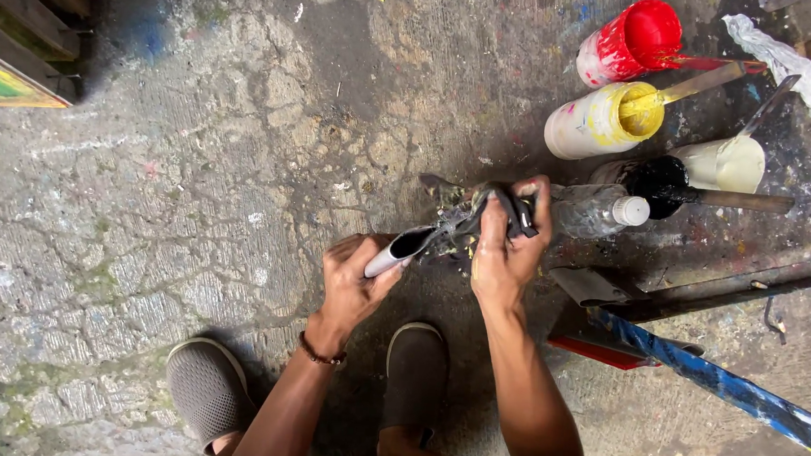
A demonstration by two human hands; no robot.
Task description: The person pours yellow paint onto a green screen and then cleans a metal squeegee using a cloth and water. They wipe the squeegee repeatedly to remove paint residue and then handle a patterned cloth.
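Note:
My left hand [350, 275] grips the pale handle of a paint-smeared scraper tool [403, 249] that points up and right over the stained concrete floor. My right hand [504, 245] is closed on a dark, paint-soaked rag [505, 207] pressed around the tool's blade end. Both hands meet just above my two grey shoes [207, 387].
Paint containers lie at the upper right: a red one [629, 40], a yellow one [604, 118] with a stick in it, a cream one [727, 163] and a black one [659, 185]. A clear capped bottle [599, 212] lies beside my right hand. A blue-painted bar [724, 383] and metal pieces lie to the right.

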